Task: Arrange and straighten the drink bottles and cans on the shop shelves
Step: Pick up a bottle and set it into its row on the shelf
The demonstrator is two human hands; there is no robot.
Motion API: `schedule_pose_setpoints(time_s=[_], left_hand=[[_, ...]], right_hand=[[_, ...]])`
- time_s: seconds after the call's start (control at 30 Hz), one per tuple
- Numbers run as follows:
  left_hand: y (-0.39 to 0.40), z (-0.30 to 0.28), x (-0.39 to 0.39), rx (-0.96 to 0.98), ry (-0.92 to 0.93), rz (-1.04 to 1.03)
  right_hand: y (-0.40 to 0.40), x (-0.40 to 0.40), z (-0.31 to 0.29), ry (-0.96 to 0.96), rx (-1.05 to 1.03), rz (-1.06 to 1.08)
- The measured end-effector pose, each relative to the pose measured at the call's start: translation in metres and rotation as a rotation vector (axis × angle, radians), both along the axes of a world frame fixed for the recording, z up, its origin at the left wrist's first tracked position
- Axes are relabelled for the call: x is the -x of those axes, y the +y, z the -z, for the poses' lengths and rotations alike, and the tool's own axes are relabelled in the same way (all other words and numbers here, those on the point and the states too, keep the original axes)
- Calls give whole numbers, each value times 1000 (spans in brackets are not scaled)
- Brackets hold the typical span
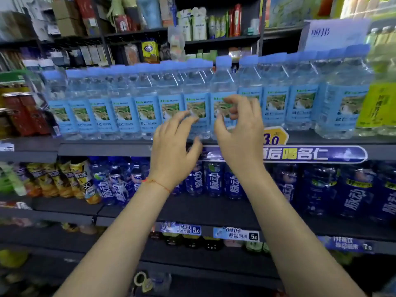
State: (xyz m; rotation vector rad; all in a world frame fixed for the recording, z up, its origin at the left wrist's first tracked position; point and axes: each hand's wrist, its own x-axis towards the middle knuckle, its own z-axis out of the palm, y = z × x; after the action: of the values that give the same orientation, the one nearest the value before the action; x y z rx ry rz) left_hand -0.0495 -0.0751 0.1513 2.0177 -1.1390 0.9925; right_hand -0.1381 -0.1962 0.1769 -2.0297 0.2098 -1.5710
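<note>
We are at the row of water bottles (171,103) on the upper shelf (102,147). Left hand (174,144) and right hand (239,129) hover just before the middle labels, fingers loosely curled, gripping nothing (contact unclear). One bottle (222,93) stands taller in the row. Judged next: square it with its neighbours.

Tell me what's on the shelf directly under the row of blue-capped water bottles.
Under the water bottles, dark blue drink bottles fill the middle and right; yellow-labelled bottles stand at left. The left hand and right hand cover some.
</note>
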Motion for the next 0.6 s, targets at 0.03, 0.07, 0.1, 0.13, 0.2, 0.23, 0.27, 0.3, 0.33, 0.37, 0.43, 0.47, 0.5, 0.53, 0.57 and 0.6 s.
schedule_pose_setpoints(time_s=[0.03,0.07,0.1,0.13,0.2,0.23,0.27,0.3,0.33,0.37,0.43,0.47,0.5,0.53,0.57,0.6], left_hand=[[11,3,3,32,34,8],[21,8,5,55,82,17],[32,16,6,68,141,25],[42,26,5,67,210,28],[64,57,-2,17,367,30],[75,75,-8,-38,463,30],[87,93,-14,-108,578,36],[100,112,-20,-183,710,53],[115,129,-25,-253,841,77],[132,145,-29,-300,943,93],[169,172,-34,-298,1081,95],[190,181,-35,-261,1132,90],[213,188,-37,-218,1175,80],[236,193,-38,-175,1208,70],[259,197,-42,-139,1234,57],[283,198,-45,-106,1248,47]], right_hand=[[6,2,8,-24,4,-46],[14,4,18,-17,-12,-104],[22,6,30,14,-44,-170],[30,7,44,61,-84,-235],[47,6,76,189,-174,-338],[55,4,93,267,-227,-382],[64,1,111,350,-282,-422],[74,-2,129,434,-336,-452],[84,-5,146,508,-379,-469],[95,-9,161,573,-409,-475],[122,-20,187,685,-459,-473],[138,-25,196,732,-487,-471],[157,-31,202,765,-513,-473],[177,-37,206,790,-533,-479],[199,-44,208,804,-542,-490],[222,-52,209,812,-545,-511]])
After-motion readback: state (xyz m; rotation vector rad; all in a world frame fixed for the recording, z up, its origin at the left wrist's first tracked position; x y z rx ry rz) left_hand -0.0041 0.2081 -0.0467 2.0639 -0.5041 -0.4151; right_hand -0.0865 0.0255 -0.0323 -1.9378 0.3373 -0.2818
